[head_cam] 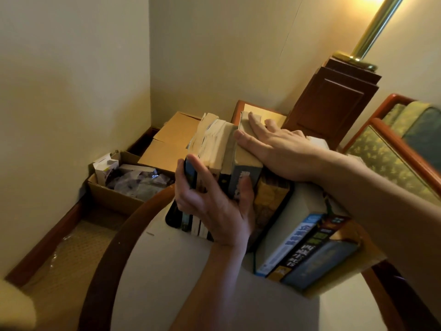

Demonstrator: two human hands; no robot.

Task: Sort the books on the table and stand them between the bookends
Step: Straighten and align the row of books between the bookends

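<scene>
Already the left hand (210,211) clamps upright books (222,163), right hand (274,151) flat atop; leaning books (307,247) remain, bookends seemingly hidden.

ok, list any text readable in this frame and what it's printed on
Dark spine in the leaning stack: large pale Chinese characters, too blurred to quote with confidence.
Blue-and-white spine beside it: white Chinese characters, too blurred to read.
Blue-grey book under the left hand: pale marks, unreadable.
Small white carton in the floor box: print too small.
Nothing else legible.
</scene>
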